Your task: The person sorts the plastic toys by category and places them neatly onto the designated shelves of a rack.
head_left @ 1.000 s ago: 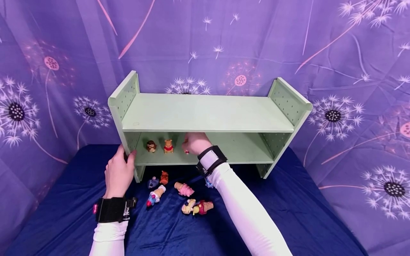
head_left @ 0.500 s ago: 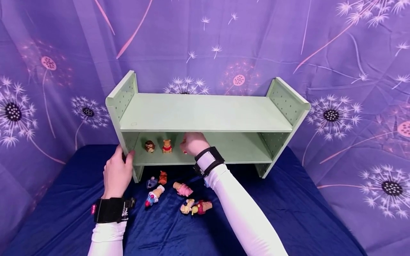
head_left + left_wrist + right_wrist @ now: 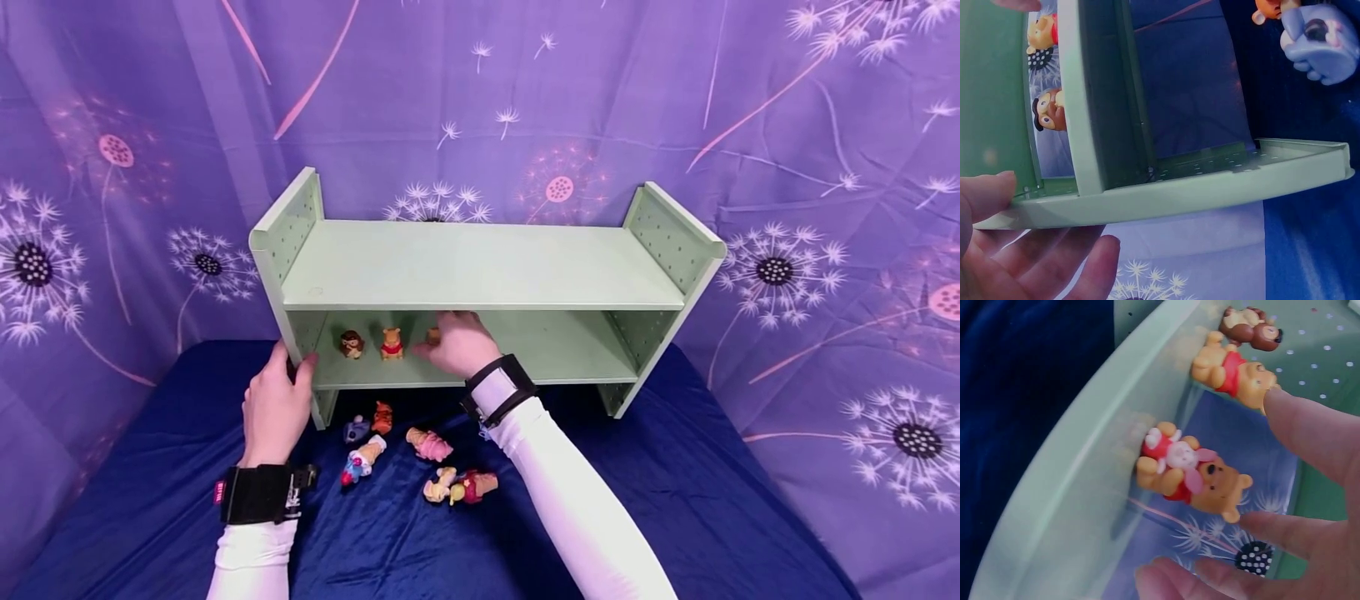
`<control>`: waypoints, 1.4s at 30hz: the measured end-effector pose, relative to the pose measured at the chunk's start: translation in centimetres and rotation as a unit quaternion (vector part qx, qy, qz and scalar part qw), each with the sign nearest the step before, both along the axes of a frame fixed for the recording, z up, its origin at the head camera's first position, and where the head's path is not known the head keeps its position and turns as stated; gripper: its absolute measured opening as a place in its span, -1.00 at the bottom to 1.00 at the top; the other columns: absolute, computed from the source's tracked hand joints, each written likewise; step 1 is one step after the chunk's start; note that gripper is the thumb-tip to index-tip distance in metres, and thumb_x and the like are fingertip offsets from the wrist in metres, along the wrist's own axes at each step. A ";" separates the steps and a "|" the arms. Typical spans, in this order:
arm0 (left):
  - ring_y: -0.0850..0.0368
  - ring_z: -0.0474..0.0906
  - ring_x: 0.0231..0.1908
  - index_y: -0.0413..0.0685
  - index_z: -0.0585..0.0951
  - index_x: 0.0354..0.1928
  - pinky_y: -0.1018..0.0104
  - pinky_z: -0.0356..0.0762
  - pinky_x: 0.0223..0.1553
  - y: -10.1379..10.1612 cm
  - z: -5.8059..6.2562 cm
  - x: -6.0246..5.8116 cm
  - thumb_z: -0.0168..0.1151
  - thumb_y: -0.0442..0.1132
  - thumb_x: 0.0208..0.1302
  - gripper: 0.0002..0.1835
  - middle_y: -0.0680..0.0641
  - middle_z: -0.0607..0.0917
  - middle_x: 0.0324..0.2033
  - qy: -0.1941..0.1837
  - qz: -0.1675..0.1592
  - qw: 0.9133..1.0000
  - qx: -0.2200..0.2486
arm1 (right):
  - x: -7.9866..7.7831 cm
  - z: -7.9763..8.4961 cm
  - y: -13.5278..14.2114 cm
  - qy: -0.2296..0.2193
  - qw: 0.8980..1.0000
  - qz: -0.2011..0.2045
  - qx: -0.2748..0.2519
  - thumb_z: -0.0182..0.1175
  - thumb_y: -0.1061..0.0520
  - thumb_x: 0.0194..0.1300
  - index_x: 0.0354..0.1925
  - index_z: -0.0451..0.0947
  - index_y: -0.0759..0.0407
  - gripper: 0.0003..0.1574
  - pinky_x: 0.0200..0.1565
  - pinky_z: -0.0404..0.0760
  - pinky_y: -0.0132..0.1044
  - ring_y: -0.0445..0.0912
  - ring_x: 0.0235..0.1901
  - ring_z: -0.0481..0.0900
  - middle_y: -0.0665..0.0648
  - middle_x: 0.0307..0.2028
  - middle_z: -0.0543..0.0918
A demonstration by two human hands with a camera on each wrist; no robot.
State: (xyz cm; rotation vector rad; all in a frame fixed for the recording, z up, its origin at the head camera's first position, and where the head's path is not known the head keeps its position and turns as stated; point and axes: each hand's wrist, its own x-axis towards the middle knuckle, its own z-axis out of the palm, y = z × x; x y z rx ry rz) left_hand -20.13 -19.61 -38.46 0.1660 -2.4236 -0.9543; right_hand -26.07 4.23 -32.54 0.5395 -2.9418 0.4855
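My left hand (image 3: 277, 404) grips the left side panel of the pale green shelf unit (image 3: 480, 267), thumb inside and fingers outside in the left wrist view. On its lower level my right hand (image 3: 461, 343) is beside a bear figurine hugging a small pink piglet (image 3: 1188, 469). In the right wrist view that figurine sits upright on the shelf, with thumb and fingers spread apart around it; a fingertip (image 3: 1254, 522) is close to its ear, and I cannot tell if they touch. Left of it stand a red-shirted bear figurine (image 3: 392, 343) and a brown owl figurine (image 3: 352, 343).
On the blue cloth (image 3: 360, 550) before the shelf lie a blue-grey donkey figurine (image 3: 356, 429), an orange tiger figurine (image 3: 382, 417), a blue-topped cone toy (image 3: 363, 461), a pink cone toy (image 3: 429, 444), a yellowish figurine (image 3: 439, 484) and a red cone toy (image 3: 474, 486). A purple curtain (image 3: 480, 100) hangs behind.
My right hand has let go of the bear-with-piglet figurine and moved slightly right, its fingers spreading; the figurine's head now shows. The left hand stays on the side panel.
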 end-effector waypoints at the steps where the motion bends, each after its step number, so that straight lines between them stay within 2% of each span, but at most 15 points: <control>1: -0.31 0.47 -0.30 0.05 0.41 -0.04 -0.10 0.25 -0.50 0.0 0.0 0.0 -0.06 0.13 0.21 -0.59 -0.24 0.57 -0.25 0.000 0.001 1.000 0.001 | 0.2 0.0 0.0 0.004 1.000 -0.001 0.001 0.16 -0.28 0.01 0.06 0.38 0.17 -0.23 0.02 0.28 -0.12 0.15 0.05 0.30 0.16 -0.05 0.48; 4: -0.32 0.47 -0.29 0.04 0.40 -0.04 -0.11 0.24 -0.49 -0.1 0.0 0.1 -0.06 0.12 0.22 -0.60 -0.25 0.57 -0.24 -0.001 0.001 1.000 -0.001 | 0.6 0.1 0.2 0.015 1.000 -0.001 0.002 0.16 -0.30 0.00 0.18 0.28 0.12 -0.12 0.01 0.30 -0.09 0.15 0.09 0.26 0.19 0.06 0.41; 11: -0.33 0.46 -0.28 0.03 0.39 -0.02 -0.13 0.24 -0.47 -0.1 -0.1 0.0 -0.07 0.12 0.23 -0.59 -0.25 0.56 -0.22 -0.003 0.001 1.000 -0.005 | 1.3 0.4 0.7 0.044 0.999 0.001 0.002 0.16 -0.31 -0.01 0.25 0.16 -0.05 -0.10 -0.04 0.35 -0.08 0.09 0.10 0.26 0.15 0.12 0.34; 15: -0.34 0.46 -0.28 0.03 0.39 -0.02 -0.14 0.24 -0.47 0.0 0.0 -0.1 -0.08 0.13 0.23 -0.58 -0.26 0.56 -0.21 -0.002 0.001 1.000 -0.005 | 2.0 0.6 1.0 0.048 0.999 -0.007 -0.004 0.16 -0.27 0.01 0.28 0.09 -0.13 -0.09 -0.19 0.43 -0.02 0.07 0.06 0.31 0.15 0.17 0.26; 19: -0.35 0.45 -0.27 0.04 0.38 -0.01 -0.15 0.24 -0.46 0.0 0.0 -0.1 -0.08 0.14 0.22 -0.57 -0.27 0.56 -0.21 -0.004 0.003 1.000 -0.004 | 3.0 0.6 1.2 0.060 0.998 0.008 -0.006 0.18 -0.21 0.02 0.25 0.15 -0.08 -0.15 -0.30 0.47 -0.02 0.04 -0.04 0.40 0.13 0.12 0.30; 25: -0.36 0.45 -0.28 0.02 0.38 -0.02 -0.15 0.23 -0.48 0.0 0.0 0.0 -0.08 0.14 0.22 -0.57 -0.28 0.56 -0.23 -0.005 0.004 1.000 -0.006 | 5.3 0.3 1.5 0.079 0.996 0.036 0.008 0.18 -0.21 0.02 0.08 0.36 -0.03 -0.34 -0.34 0.48 -0.06 0.02 -0.22 0.50 0.10 -0.10 0.46; 28: -0.35 0.46 -0.29 0.01 0.38 -0.02 -0.14 0.23 -0.48 0.1 0.0 0.0 -0.07 0.12 0.23 -0.58 -0.29 0.56 -0.23 -0.003 0.001 1.000 -0.007 | 6.5 -0.2 1.7 0.082 0.995 0.053 0.013 0.20 -0.19 0.02 0.06 0.39 -0.01 -0.37 -0.37 0.49 -0.09 0.00 -0.26 0.52 0.09 -0.14 0.48; 31: -0.35 0.46 -0.29 0.01 0.37 -0.01 -0.14 0.24 -0.48 0.1 0.0 -0.1 -0.08 0.12 0.23 -0.58 -0.29 0.55 -0.24 -0.002 -0.004 1.000 -0.006 | 7.3 -0.9 1.8 0.079 0.993 0.080 0.022 0.21 -0.16 0.03 0.07 0.39 0.01 -0.37 -0.33 0.49 -0.13 -0.03 -0.24 0.52 0.07 -0.15 0.49; 34: -0.35 0.45 -0.29 0.00 0.37 -0.01 -0.14 0.23 -0.48 0.0 -0.1 0.0 -0.08 0.12 0.23 -0.57 -0.30 0.55 -0.23 -0.001 -0.004 1.000 -0.006 | 8.0 -2.0 1.8 0.066 0.989 0.132 0.031 0.22 -0.10 0.04 0.07 0.39 0.01 -0.39 -0.27 0.48 -0.20 -0.08 -0.22 0.51 0.05 -0.13 0.50; 39: -0.36 0.45 -0.30 -0.02 0.37 -0.03 -0.14 0.23 -0.50 -0.1 -0.1 0.3 -0.07 0.08 0.24 -0.60 -0.31 0.55 -0.24 0.000 -0.003 1.000 -0.009 | 8.6 -4.6 1.6 0.039 0.968 0.242 0.059 0.26 -0.01 0.00 0.02 0.44 -0.01 -0.45 -0.32 0.43 -0.40 -0.24 -0.37 0.45 -0.04 -0.27 0.49; 42: -0.36 0.45 -0.30 -0.02 0.36 -0.03 -0.13 0.24 -0.49 0.0 -0.1 0.2 -0.07 0.07 0.25 -0.61 -0.31 0.55 -0.23 0.002 -0.007 1.000 -0.009 | 8.9 -6.0 1.5 0.020 0.958 0.279 0.066 0.28 0.00 -0.02 -0.02 0.47 0.00 -0.48 -0.33 0.38 -0.48 -0.29 -0.40 0.41 -0.07 -0.32 0.48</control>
